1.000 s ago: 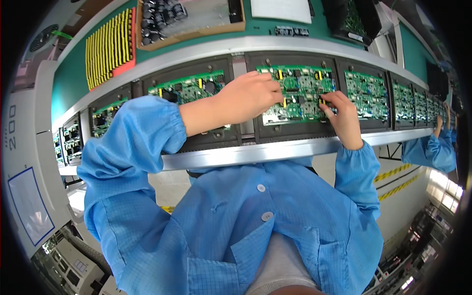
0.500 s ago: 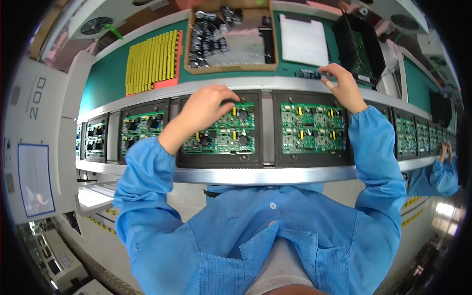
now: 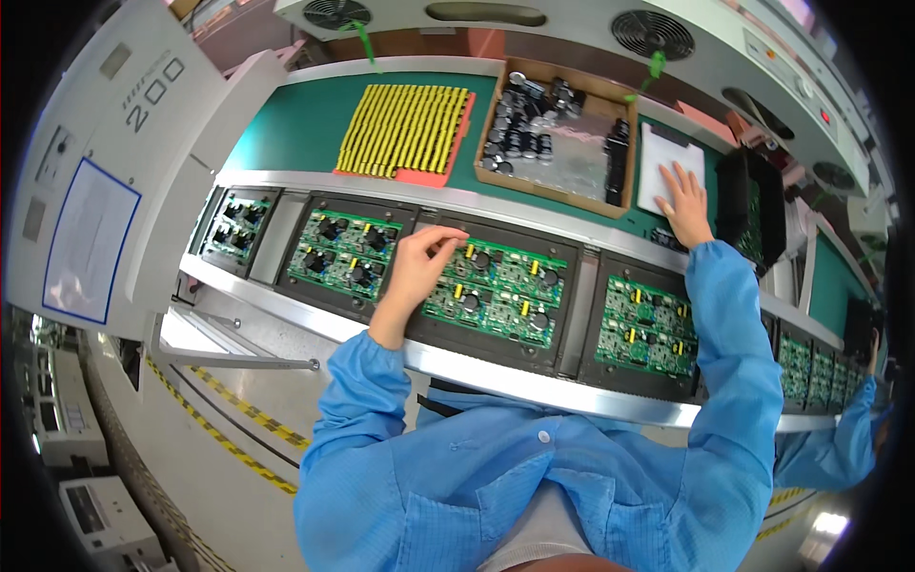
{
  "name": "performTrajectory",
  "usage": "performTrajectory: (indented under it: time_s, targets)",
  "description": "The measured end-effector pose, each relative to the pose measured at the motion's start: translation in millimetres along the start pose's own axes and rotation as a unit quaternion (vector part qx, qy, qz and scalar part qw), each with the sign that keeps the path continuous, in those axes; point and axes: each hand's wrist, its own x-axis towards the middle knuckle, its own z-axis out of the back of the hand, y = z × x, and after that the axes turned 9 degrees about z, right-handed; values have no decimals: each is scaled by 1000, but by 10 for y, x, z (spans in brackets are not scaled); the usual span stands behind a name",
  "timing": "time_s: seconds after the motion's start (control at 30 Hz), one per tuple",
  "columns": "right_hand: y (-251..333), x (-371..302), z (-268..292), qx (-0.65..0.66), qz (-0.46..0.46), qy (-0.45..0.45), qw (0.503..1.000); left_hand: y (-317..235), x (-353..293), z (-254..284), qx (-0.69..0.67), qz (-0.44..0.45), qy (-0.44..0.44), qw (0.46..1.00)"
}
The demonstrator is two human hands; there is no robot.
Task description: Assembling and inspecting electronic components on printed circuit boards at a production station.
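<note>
My left hand (image 3: 424, 270) is over the left edge of a black carrier frame (image 3: 572, 276) holding green circuit boards (image 3: 500, 291). Its thumb and forefinger are pinched together near the boards' upper left corner; anything between them is too small to make out. On the boards stand round black capacitors (image 3: 538, 321) and small yellow parts (image 3: 525, 308). My right hand (image 3: 686, 210) is open, fingers spread over a white sheet-like pad (image 3: 658, 157) on the green bench. Beside its wrist lies a cluster of small dark components (image 3: 664, 238), partly hidden by the hand.
An open cardboard box (image 3: 562, 200) of black capacitors and clear plastic stands on the bench. Left of it, rows of yellow parts (image 3: 400, 129) lie on a red tray. A black bin (image 3: 753, 205) sits rightward. More carriers (image 3: 343, 250) line the metal rail. Another person's blue sleeve (image 3: 839, 443) shows far right.
The view has swung, shifting the bench rightward. My right hand has gone from the dark components to the white pad, fingers spreading. My left hand has drawn to the boards' left edge, fingertips closing.
</note>
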Motion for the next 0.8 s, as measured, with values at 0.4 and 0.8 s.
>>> performTrajectory:
  time_s: [0.4,0.8]
  targets:
    - [274,749,374,143,73,-258,953,71,-45,117,32,-10,-30,999]
    - [1612,1670,-319,94,167,8,981,175,17,18,79,-71,-31,994]
